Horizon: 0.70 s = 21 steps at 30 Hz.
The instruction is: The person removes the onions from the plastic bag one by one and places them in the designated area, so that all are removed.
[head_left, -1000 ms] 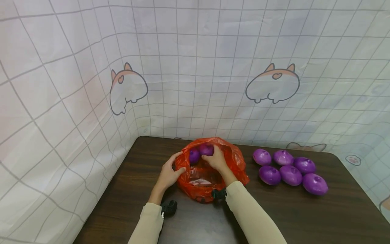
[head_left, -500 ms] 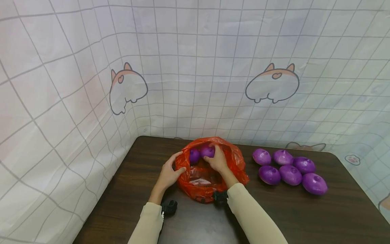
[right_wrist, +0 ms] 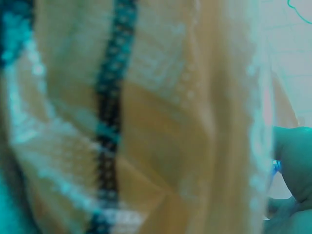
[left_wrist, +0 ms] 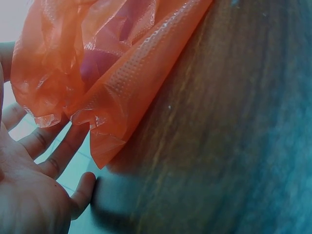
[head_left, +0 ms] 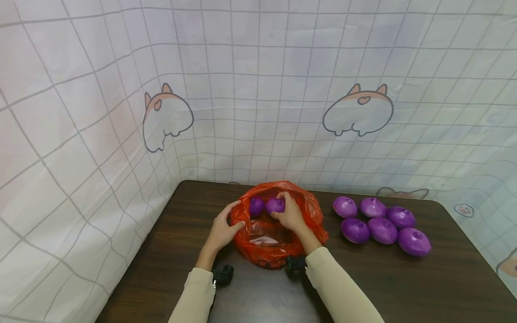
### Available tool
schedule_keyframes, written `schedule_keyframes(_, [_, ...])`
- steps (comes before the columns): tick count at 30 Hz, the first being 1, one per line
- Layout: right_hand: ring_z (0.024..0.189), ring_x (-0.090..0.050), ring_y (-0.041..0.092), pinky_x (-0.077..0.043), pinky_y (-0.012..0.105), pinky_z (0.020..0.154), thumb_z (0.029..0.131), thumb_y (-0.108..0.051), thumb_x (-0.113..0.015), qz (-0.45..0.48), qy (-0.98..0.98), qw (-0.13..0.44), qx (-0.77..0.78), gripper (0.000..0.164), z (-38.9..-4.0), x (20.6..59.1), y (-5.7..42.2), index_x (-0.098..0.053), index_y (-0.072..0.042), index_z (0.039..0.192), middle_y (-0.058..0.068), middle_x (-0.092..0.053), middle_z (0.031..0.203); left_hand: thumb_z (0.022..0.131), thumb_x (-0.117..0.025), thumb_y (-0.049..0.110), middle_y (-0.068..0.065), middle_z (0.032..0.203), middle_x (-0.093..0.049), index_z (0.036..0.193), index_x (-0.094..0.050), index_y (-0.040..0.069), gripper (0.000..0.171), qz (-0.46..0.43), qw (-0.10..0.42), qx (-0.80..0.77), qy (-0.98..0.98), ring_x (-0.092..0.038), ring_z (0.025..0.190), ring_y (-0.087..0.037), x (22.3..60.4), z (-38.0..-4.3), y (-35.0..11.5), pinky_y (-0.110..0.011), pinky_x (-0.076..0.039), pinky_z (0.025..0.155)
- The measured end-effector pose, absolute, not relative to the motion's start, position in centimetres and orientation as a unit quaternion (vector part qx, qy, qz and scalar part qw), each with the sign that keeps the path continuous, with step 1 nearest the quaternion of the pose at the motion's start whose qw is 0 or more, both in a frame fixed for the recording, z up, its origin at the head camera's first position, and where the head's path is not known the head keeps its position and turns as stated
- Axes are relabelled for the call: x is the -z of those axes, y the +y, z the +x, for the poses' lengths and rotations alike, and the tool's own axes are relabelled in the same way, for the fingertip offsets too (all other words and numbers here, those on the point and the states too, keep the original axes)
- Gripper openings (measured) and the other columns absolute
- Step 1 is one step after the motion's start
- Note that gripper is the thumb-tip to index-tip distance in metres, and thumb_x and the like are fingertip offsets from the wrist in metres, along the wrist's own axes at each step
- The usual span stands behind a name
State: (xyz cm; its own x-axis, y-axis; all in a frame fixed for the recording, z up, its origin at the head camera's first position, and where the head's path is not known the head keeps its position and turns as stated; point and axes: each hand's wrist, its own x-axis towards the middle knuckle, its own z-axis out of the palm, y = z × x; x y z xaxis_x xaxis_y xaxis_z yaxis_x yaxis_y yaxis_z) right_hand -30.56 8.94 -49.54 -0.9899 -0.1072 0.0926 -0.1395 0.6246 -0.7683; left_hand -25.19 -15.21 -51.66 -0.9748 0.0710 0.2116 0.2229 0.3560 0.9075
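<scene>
A red plastic bag (head_left: pixel 266 258) stands with its mouth facing up. Two glossy purple onion-shaped pieces lie inside toward the back. My right hand (head_left: pixel 291 214) reaches into the bag and holds the right-hand purple onion-shaped piece (head_left: pixel 274 205), thumb and fingers around its side. Just left of it sits the other purple onion-shaped piece (head_left: pixel 256 207). At the bag's left side, my left hand (head_left: pixel 221 231) holds the rim, its thumb over the edge. The left wrist view shows the left fingers (left_wrist: pixel 61 153) reaching to the bag (left_wrist: pixel 117 102). Blurred plastic fills most of the right wrist view.
Several more purple onion-shaped pieces (head_left: pixel 383 230) lie in two rows to the right of the bag. Everything rests on a dark wooden table (head_left: pixel 173 237), with a white grid-patterned cloth (head_left: pixel 258 89) rising behind its back edge and along the left.
My right hand and the purple piece in it have shifted slightly toward me and right, widening the gap to the other piece. The left hand stays at the rim.
</scene>
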Motion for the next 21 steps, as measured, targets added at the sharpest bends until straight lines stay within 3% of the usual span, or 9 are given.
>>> schedule_keyframes(21, [0.115, -0.062, 0.039, -0.055, 0.059, 0.096, 0.086, -0.01, -0.081, 0.128, -0.901, -0.001, -0.415, 0.048, -27.0, 48.8, 10.2, -0.051, -0.016, 0.123, 0.02, -0.058, 0.13, 0.089, -0.076, 0.013, -0.011, 0.137, -0.062, 0.149, -0.052, 0.026, 0.065, -0.084, 0.063, 0.559, -0.823, -0.061, 0.123, -0.032, 51.5, -25.1, -15.1, -0.055, -0.052, 0.103])
